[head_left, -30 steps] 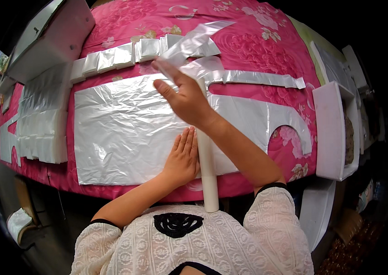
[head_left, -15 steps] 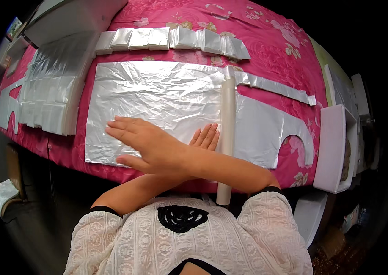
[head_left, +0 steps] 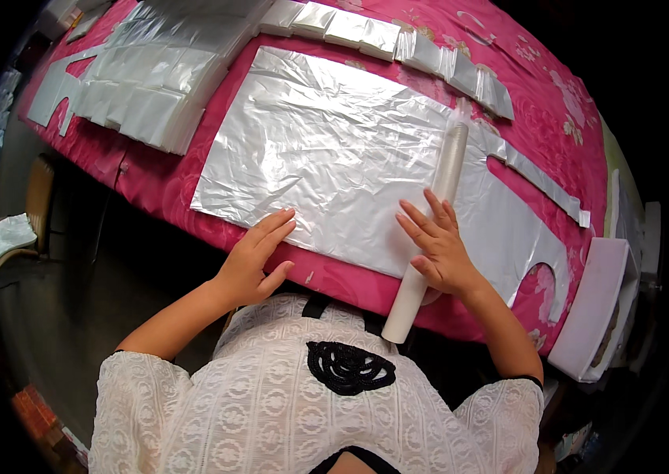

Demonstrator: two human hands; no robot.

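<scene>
A thin silvery-white plastic apron (head_left: 334, 158) lies flat and wrinkled, its cut-out straps toward the right. Across it rests a long pale tube (head_left: 408, 304), one end jutting past the table's near edge. My left hand (head_left: 251, 261) is open at the apron's near edge, its fingertips at the film and thumb apart. With fingers spread, my right hand (head_left: 441, 249) is over the tube and the film beside it; whether it presses on the tube I cannot tell. Neither hand grips anything.
A pink flowered cloth (head_left: 160, 186) covers the table. Stacked folded film (head_left: 152, 87) lies at the far left, and a row of folded packets (head_left: 374, 35) along the back. A white box (head_left: 591, 308) stands at the right. Left of the table is a chair (head_left: 39, 193).
My crossed forearms have come apart. My right hand has moved right to the tube, my left hand left to the apron's near edge. The whole view has tilted.
</scene>
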